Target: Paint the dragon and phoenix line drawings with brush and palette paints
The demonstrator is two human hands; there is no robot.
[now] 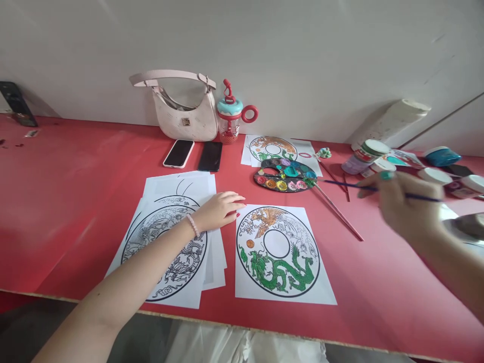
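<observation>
My right hand (410, 204), slightly blurred, is raised at the right and grips a dark blue paintbrush (350, 185) whose tip points left toward the paint palette (267, 172). Dabs of many colours cover that palette. My left hand (217, 210) lies with fingers stretched out, its fingertips by the upper left corner of the colouring sheet (277, 243). On this sheet a dragon is painted green and part of a phoenix orange-brown. Beneath my left wrist is a stack of uncoloured printed sheets (166, 267). A second brush (340, 213) leans with its tip on the palette.
Behind are a white handbag (185, 121), a cup with a red straw (229, 118), two phones (210, 156) and another painted sheet (272, 148). Paint jars (366, 155) and a white roll (393, 123) stand at right. The red table's front edge (212, 321) runs near me.
</observation>
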